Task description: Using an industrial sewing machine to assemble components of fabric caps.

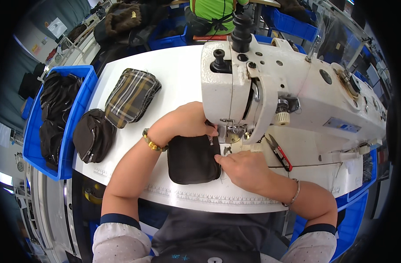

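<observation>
A black zippered pouch [192,161] with rounded corners lies flat on the white table, its right edge beside the presser foot [231,133] of a white sewing machine [305,96]. My left hand [187,119] is bent over the pouch's top edge, fingers closed on its upper right corner near a small metal zipper pull [211,140]. Part of those fingers is hidden behind the machine head. My right hand [246,170] is closed with its fingertips at the pouch's right edge, just below the foot. Whether the needle is in the fabric, I cannot tell.
Red-handled scissors [280,153] lie right of the needle area. On the left sit a stack of plaid fabric pieces [132,97], a black pouch [94,136] and a blue bin [83,105] of black items. A person in green [212,15] sits beyond the table.
</observation>
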Motion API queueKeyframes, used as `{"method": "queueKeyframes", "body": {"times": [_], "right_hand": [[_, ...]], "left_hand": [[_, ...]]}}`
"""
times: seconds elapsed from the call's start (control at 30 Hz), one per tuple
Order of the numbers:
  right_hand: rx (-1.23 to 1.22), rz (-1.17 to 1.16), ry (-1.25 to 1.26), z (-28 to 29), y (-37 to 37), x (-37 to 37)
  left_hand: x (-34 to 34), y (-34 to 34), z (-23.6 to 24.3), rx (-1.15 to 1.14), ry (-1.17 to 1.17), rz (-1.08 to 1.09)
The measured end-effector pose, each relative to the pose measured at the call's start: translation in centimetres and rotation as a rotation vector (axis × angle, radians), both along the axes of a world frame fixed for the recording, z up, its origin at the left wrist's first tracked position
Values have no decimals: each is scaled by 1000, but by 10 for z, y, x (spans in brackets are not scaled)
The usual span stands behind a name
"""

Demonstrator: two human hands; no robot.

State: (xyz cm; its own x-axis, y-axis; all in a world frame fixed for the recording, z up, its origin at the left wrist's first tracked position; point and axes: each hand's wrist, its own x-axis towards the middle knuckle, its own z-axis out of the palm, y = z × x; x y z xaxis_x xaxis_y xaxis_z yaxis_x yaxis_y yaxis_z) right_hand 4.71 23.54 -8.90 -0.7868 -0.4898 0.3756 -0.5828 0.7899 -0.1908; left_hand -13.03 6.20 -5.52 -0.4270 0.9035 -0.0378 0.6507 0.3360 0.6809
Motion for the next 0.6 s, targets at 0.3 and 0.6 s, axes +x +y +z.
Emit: {"method": "queueKeyframes", "body": {"times": [0.3, 0.6], "right_hand": [[51, -125, 4, 3, 8, -7], [144, -188, 90, 4, 7, -8]], "left_hand": [[19, 12, -7, 91, 356, 270], [19, 19, -12, 181, 352, 276]]}}
